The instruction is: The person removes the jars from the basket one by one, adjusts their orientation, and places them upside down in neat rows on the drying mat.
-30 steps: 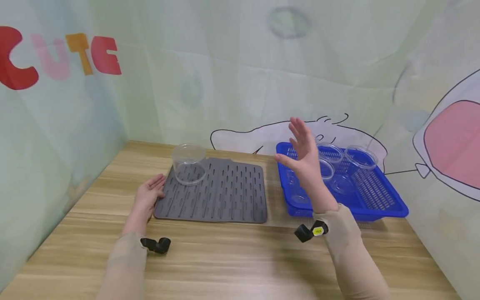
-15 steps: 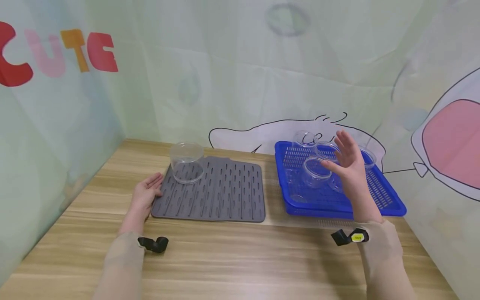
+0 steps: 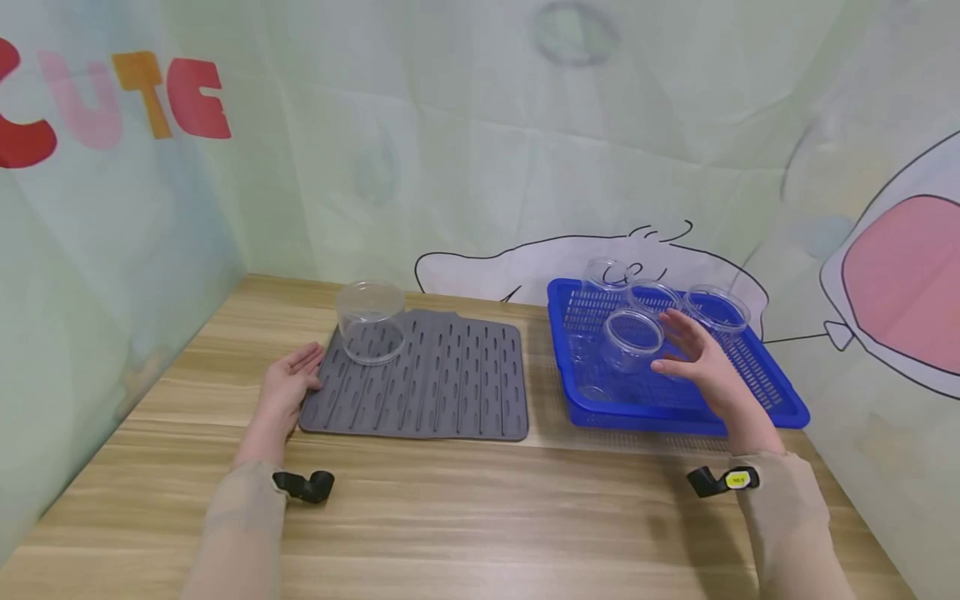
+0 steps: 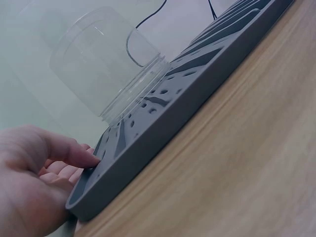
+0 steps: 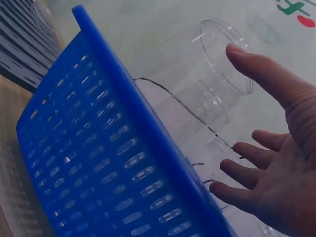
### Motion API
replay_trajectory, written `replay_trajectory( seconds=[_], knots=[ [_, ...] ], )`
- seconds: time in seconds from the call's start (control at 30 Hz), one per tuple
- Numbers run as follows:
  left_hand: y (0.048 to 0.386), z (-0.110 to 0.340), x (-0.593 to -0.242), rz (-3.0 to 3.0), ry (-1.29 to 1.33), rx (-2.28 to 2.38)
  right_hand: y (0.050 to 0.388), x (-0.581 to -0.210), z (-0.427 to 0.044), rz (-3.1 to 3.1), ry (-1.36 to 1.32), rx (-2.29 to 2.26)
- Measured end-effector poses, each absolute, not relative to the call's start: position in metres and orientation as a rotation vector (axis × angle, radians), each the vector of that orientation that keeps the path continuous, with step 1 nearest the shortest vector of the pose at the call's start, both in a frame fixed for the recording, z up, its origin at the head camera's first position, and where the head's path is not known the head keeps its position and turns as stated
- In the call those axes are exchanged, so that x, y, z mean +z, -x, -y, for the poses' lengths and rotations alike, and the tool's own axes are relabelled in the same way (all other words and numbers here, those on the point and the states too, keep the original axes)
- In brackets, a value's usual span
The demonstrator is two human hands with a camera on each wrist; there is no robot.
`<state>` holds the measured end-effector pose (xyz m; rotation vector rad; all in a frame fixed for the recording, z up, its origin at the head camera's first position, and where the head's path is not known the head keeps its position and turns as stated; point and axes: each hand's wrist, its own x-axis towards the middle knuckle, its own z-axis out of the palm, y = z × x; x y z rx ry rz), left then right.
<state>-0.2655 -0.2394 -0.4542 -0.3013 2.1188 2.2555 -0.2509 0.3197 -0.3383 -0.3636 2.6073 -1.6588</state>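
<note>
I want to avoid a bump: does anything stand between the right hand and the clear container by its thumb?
Nothing visible does: in the head view, the open right hand is close beside that clear container in the blue basket.

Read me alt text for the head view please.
A person's right-hand grip hovers open over a blue plastic basket of clear plastic jars. The left-hand grip touches the left edge of a gray drying mat where another clear jar stands.
</note>
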Motion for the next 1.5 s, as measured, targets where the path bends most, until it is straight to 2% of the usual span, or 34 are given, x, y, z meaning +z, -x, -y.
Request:
replay_trajectory(
  seconds=[0.23, 0.9, 1.13, 1.5],
  knots=[
    [0.265, 0.239, -0.453, -2.140, 0.308, 2.255, 0.256, -0.345, -0.322, -2.532, 0.302, -1.569],
    [0.264, 0.238, -0.450, -2.132, 0.347, 2.253, 0.264, -0.353, -0.300, -2.493, 0.407, -1.545],
    [0.265, 0.237, -0.450, -2.119, 0.353, 2.259, 0.265, -0.357, -0.296, -2.495, 0.524, -1.549],
    [0.265, 0.238, -0.451, -2.116, 0.339, 2.258, 0.263, -0.357, -0.290, -2.507, 0.418, -1.585]
  ],
)
